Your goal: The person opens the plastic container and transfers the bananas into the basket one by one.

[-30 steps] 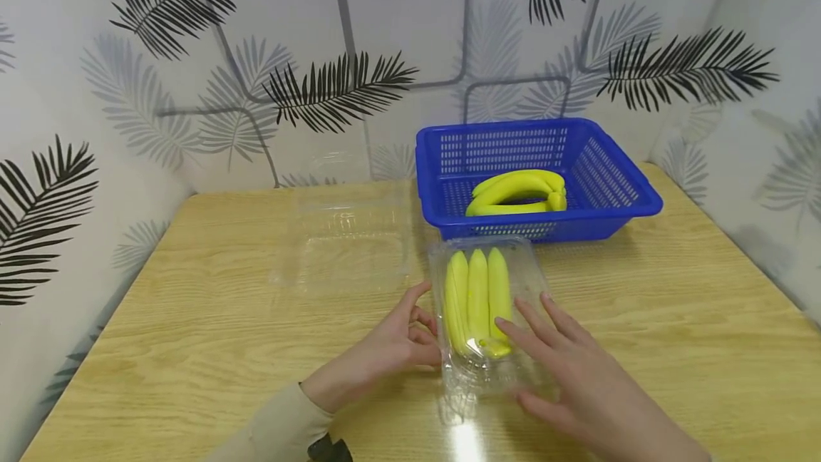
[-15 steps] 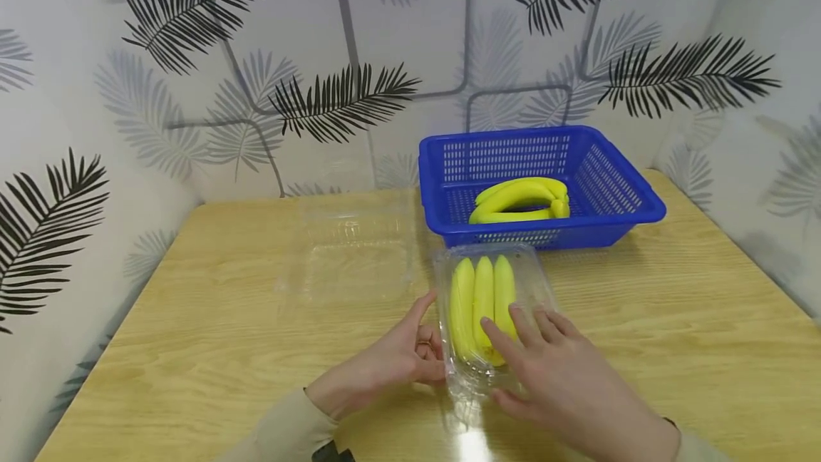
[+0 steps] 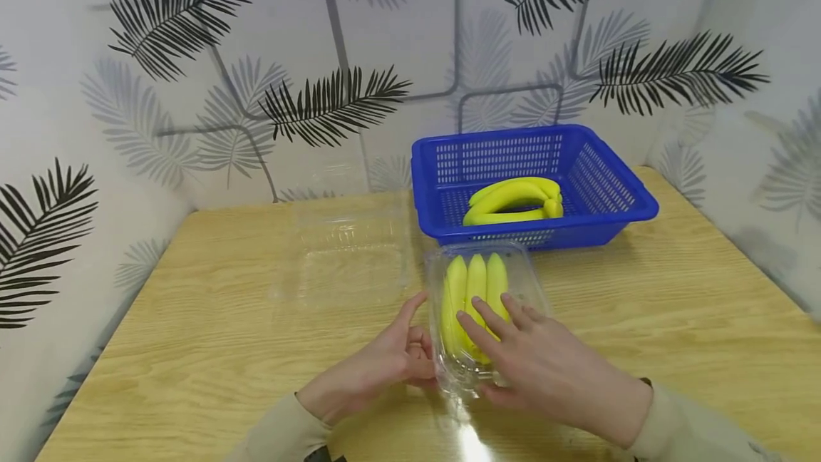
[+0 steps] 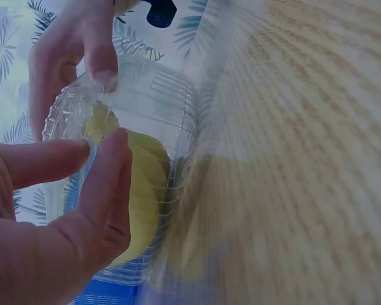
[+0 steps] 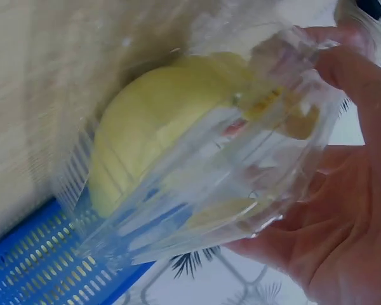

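A clear plastic clamshell container [image 3: 532, 284] with yellow bananas [image 3: 476, 280] inside lies on the table, its lid over them. At its left side, my left hand [image 3: 385, 362] holds the edge between thumb and curled fingers; in the left wrist view, the fingertips [image 4: 122, 143] lie against the clear wall. My right hand [image 3: 545, 369] rests over the lid's near right part with fingers spread and nearly straight. Its thumb touches the near end in the left wrist view. In the right wrist view, bananas [image 5: 152, 121] show through the plastic under the right palm.
Just behind the container stands a blue perforated basket [image 3: 616, 230] holding several yellow bananas [image 3: 516, 194]. To the left, another clear plastic container [image 3: 353, 269] sits with its lid up. A patterned wall [image 3: 224, 34] bounds the wooden table [image 3: 212, 348] at the back.
My right hand has moved left and down onto the lid, its fingers now lying above the bananas. The left hand has stayed at the container's left side.
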The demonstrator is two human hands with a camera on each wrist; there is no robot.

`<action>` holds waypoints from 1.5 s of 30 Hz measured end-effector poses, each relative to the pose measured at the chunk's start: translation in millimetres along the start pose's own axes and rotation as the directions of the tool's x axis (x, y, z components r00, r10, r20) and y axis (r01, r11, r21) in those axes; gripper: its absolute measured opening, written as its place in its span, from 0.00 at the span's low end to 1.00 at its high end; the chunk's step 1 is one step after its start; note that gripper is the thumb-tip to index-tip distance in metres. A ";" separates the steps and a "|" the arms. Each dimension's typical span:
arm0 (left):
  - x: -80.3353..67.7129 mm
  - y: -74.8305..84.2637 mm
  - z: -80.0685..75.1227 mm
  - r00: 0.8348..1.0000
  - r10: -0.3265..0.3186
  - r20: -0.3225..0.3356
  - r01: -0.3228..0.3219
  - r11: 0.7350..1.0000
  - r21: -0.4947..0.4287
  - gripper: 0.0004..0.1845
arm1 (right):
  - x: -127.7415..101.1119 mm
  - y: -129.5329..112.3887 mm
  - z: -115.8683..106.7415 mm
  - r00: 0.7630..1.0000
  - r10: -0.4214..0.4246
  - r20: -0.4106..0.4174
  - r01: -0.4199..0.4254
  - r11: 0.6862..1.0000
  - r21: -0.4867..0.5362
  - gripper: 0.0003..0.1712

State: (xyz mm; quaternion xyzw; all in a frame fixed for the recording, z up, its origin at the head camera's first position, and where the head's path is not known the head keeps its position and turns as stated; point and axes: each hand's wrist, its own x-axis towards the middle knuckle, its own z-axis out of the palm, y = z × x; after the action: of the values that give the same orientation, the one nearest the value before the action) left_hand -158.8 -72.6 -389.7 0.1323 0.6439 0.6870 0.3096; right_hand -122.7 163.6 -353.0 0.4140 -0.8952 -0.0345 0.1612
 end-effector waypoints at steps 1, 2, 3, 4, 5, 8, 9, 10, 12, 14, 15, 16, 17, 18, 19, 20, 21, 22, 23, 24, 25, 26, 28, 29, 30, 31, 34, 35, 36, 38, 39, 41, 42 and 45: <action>-0.4 -0.5 -0.1 1.000 -0.001 -0.002 0.001 1.000 -0.011 0.56 | 1.2 0.0 0.4 0.999 -0.032 -0.015 0.031 0.999 -0.041 0.43; -0.6 -1.0 0.0 1.000 -0.002 -0.001 0.002 1.000 -0.017 0.56 | 2.2 -0.1 0.5 0.998 -0.058 -0.028 0.056 0.995 -0.078 0.42; -0.3 -1.7 0.2 1.000 -0.001 0.002 0.001 1.000 -0.021 0.57 | 3.5 -0.5 0.3 0.996 -0.080 -0.042 0.075 0.991 -0.109 0.42; 0.2 -2.3 0.4 1.000 -0.001 0.005 0.001 1.000 -0.024 0.57 | 5.0 -1.0 0.0 0.994 -0.100 -0.048 0.092 0.987 -0.132 0.41; 0.8 -3.2 0.4 1.000 0.001 0.002 -0.001 1.000 -0.024 0.58 | 6.8 -1.7 -0.4 0.992 -0.116 -0.050 0.108 0.983 -0.147 0.40; 1.9 -5.0 -0.3 1.000 0.002 -0.021 -0.001 1.000 0.007 0.58 | 12.9 -3.3 -2.9 0.990 -0.138 -0.010 0.134 0.977 -0.163 0.40; 2.1 -5.3 -0.8 1.000 0.004 -0.025 -0.004 1.000 0.022 0.57 | 14.7 -3.5 -3.2 0.991 -0.137 0.007 0.137 0.977 -0.164 0.40; 2.2 -5.6 -1.5 0.999 0.008 -0.032 -0.007 1.000 0.027 0.57 | 16.2 -3.7 -3.8 0.990 -0.137 0.022 0.139 0.977 -0.164 0.40; 1.4 -5.6 -2.9 0.999 0.007 -0.046 -0.005 0.999 0.046 0.56 | 17.5 -3.9 -4.7 0.990 -0.133 0.055 0.140 0.976 -0.164 0.39; 1.2 -5.7 -4.2 0.999 0.011 -0.040 -0.010 0.999 0.031 0.55 | 17.0 -4.4 -5.3 0.989 -0.131 0.066 0.141 0.974 -0.179 0.39; 1.2 -5.8 -4.9 0.999 0.014 -0.033 -0.014 1.000 0.019 0.54 | 16.2 -4.7 -5.4 0.990 -0.129 0.062 0.139 0.973 -0.185 0.39; 1.1 -5.7 -5.5 0.999 0.016 -0.030 -0.016 1.000 0.009 0.54 | 15.5 -5.2 -5.4 0.990 -0.129 0.060 0.139 0.971 -0.193 0.39; 1.1 -5.5 -6.1 1.000 0.016 -0.025 -0.016 1.000 0.003 0.53 | 14.7 -5.4 -5.6 0.990 -0.131 0.059 0.140 0.970 -0.200 0.41; 1.2 -5.5 -6.6 1.000 0.021 -0.015 -0.021 1.000 -0.010 0.52 | 14.2 -5.8 -5.6 0.989 -0.135 0.054 0.144 0.966 -0.213 0.41; 1.6 -5.7 -7.1 1.000 0.023 -0.004 -0.023 1.000 -0.021 0.52 | 13.5 -5.9 -5.9 0.989 -0.139 0.048 0.146 0.963 -0.226 0.41; 1.9 -5.5 -7.4 1.000 0.026 0.003 -0.025 0.999 -0.026 0.51 | 12.7 -6.1 -6.0 0.989 -0.140 0.048 0.148 0.962 -0.228 0.41; 2.2 -5.5 -7.8 1.000 0.027 0.011 -0.026 0.999 -0.029 0.51 | 11.9 -5.9 -5.7 0.988 -0.143 0.049 0.151 0.961 -0.231 0.40; 2.4 -5.3 -8.0 1.000 0.025 0.015 -0.025 0.999 -0.027 0.52 | 11.3 -5.8 -5.8 0.988 -0.145 0.053 0.154 0.960 -0.233 0.38; 2.7 -5.2 -8.3 1.000 0.023 0.021 -0.023 0.999 -0.029 0.52 | 10.7 -5.4 -6.9 0.987 -0.148 0.059 0.157 0.962 -0.222 0.37; 3.1 -5.1 -8.6 0.999 0.022 0.026 -0.021 0.999 -0.032 0.53 | 10.5 -4.6 -7.8 0.988 -0.140 0.062 0.149 0.970 -0.193 0.38; 3.1 -4.8 -9.1 0.999 0.016 0.028 -0.015 0.999 -0.029 0.53 | 10.4 -2.7 -9.8 0.991 -0.126 0.052 0.132 0.980 -0.149 0.38; 2.8 -4.1 -9.7 1.000 0.010 0.030 -0.009 1.000 -0.027 0.54 | 10.2 -0.2 -12.1 0.994 -0.102 0.033 0.105 0.990 -0.094 0.37; 1.9 -2.6 -10.7 1.000 0.005 0.031 -0.005 1.000 -0.003 0.54 | 10.5 5.0 -16.8 0.998 -0.053 -0.026 0.054 0.998 0.029 0.36; 1.8 -1.5 -10.9 0.999 0.011 0.038 -0.012 1.000 0.019 0.54 | 10.5 7.2 -18.4 0.997 -0.038 -0.061 0.042 0.996 0.077 0.35; 1.6 -0.4 -11.0 0.999 0.009 0.036 -0.011 0.999 0.047 0.53 | 10.2 8.4 -19.5 0.995 -0.027 -0.095 0.038 0.993 0.109 0.35; 1.4 0.9 -11.2 0.999 0.010 0.040 -0.013 0.997 0.076 0.52 | 9.5 9.1 -20.0 0.992 -0.025 -0.126 0.041 0.991 0.128 0.34; 2.0 3.6 -11.7 0.998 0.021 0.053 -0.028 0.990 0.141 0.49 | 7.0 5.2 -17.3 0.988 -0.023 -0.152 0.043 0.991 0.130 0.35; 2.4 4.1 -12.0 0.998 0.021 0.058 -0.029 0.988 0.152 0.49 | 5.7 3.1 -17.1 0.989 -0.021 -0.146 0.040 0.991 0.131 0.36; 2.3 4.3 -12.6 0.998 0.014 0.060 -0.023 0.988 0.151 0.49 | 4.6 1.6 -16.9 0.990 -0.012 -0.142 0.034 0.988 0.149 0.37; 2.2 4.1 -13.8 0.997 0.012 0.071 -0.022 0.990 0.142 0.50 | 2.6 0.4 -17.0 0.990 0.017 -0.141 0.011 0.981 0.196 0.37; 2.0 3.8 -14.0 0.997 0.009 0.074 -0.019 0.990 0.141 0.51 | 1.3 0.4 -17.4 0.990 0.030 -0.141 0.001 0.976 0.218 0.37; 1.8 2.9 -14.4 0.997 -0.001 0.072 -0.010 0.988 0.155 0.53 | -1.5 1.6 -17.8 0.987 0.048 -0.157 -0.006 0.966 0.260 0.36; 1.6 2.6 -14.4 0.998 -0.009 0.066 -0.001 0.987 0.162 0.54 | -3.4 2.6 -17.7 0.983 0.060 -0.171 -0.010 0.959 0.283 0.35; 1.6 1.9 -15.4 0.999 -0.016 0.042 0.008 0.982 0.188 0.56 | -11.0 4.8 -18.7 0.967 0.110 -0.231 -0.019 0.931 0.364 0.28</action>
State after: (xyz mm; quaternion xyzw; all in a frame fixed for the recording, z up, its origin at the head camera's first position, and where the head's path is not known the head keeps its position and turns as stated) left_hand -169.5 -84.0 -390.3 0.1718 0.6999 0.6182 0.3137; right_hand -113.7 176.3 -337.3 0.4077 -0.8725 0.1865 0.1942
